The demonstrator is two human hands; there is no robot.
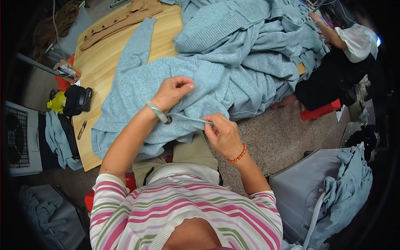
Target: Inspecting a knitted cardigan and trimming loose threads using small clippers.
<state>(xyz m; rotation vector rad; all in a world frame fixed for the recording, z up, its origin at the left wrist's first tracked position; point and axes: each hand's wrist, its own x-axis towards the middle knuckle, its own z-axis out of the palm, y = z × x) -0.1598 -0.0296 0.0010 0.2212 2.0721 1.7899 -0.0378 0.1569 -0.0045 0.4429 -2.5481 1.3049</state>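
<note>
A light blue knitted sweater [137, 91] lies spread over the table's front edge and partly across my lap. Over it, my left hand [174, 92] is closed in a pinch; what sits between its fingertips, if anything, is too small to make out. Lower and to the right, my right hand [225, 134] pinches the end of a thin blue knitted strip [189, 118], which runs left toward my left wrist. Beside that wrist, a dark round button [168, 120] shows against the sweater.
More blue knitwear [250, 37] is heaped on the wooden table [96, 71]. Small thread snips [82, 129] lie at its left edge, a brown garment [118, 27] at the back. A grey bin [308, 175] with blue garments stands right. A co-worker [354, 46] sits at far right.
</note>
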